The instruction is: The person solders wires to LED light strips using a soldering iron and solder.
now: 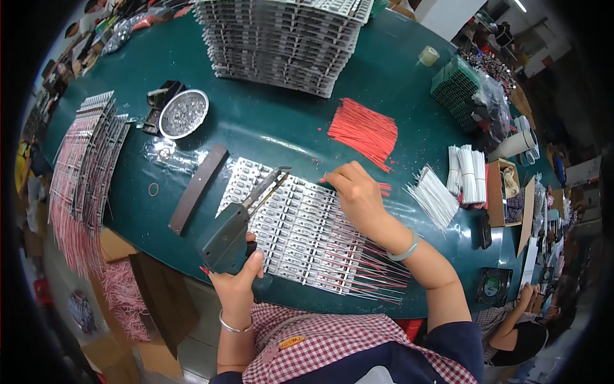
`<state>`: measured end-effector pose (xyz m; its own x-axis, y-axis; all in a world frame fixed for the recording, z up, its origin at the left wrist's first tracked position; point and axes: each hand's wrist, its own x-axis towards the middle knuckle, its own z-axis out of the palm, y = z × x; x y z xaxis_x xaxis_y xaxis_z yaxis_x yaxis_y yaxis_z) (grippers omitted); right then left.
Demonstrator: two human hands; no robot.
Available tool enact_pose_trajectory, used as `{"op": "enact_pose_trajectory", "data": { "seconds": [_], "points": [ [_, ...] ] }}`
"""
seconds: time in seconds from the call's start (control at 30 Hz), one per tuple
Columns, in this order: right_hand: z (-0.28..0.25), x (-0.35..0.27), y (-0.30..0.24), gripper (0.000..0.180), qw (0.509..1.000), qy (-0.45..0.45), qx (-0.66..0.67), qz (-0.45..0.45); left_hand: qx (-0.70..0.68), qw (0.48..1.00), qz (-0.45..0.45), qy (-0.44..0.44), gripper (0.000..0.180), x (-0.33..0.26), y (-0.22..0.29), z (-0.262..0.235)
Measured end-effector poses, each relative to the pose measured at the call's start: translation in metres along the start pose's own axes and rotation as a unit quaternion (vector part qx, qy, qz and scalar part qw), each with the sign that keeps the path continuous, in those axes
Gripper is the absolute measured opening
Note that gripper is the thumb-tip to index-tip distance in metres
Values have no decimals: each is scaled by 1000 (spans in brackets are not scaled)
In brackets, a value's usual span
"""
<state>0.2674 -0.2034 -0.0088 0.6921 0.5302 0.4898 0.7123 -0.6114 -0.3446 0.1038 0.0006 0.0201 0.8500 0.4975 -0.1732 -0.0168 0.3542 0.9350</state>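
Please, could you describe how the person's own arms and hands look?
The left hand has a thin, silver-coloured bangle at its wrist; the right hand has a smooth, pale grey-green bangle. Neither wears a glove. Dark navy fabric sleeves end well above the wrists.

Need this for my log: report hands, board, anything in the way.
Left hand gripping tool. Right hand pinching red wires. Board flat, partly wired; tool blocks view of its left part.

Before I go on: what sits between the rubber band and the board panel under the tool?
A dark bar: in the head view it lies slantwise on the green table, between the rubber band and the panel.
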Motion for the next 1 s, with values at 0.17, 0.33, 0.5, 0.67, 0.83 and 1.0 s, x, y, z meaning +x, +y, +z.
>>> {"op": "enact_pose_trajectory", "data": {
  "seconds": [0.17, 0.33, 0.5, 0.67, 0.83, 1.0],
  "points": [
    [18, -10, -5, 23, 999, 4, 39, 8, 82, 997, -12, -5, 42, -7, -8, -2],
    [28, -13, -6, 23, 998, 4, 62, 0, 153, 988, 11, -7, 39, -6, -23, -4],
    [29, -11, -4, 26, 998, 0, 58, -5, 172, 985, -28, -13, 32, -5, -22, -1],
    [23, -18, -7, 26, 999, 2, 39, 2, 219, 975, -18, -24, 41, -12, -31, -5],
    [27, -14, -8, 24, 994, 37, 101, 28, 146, 985, -81, 34, 47, 2, -23, -3],
    [-8, -4, -39, 17, 958, -55, 273, 65, 124, 992, 4, 25, 50, 8, -5, 25]
  ]
}}
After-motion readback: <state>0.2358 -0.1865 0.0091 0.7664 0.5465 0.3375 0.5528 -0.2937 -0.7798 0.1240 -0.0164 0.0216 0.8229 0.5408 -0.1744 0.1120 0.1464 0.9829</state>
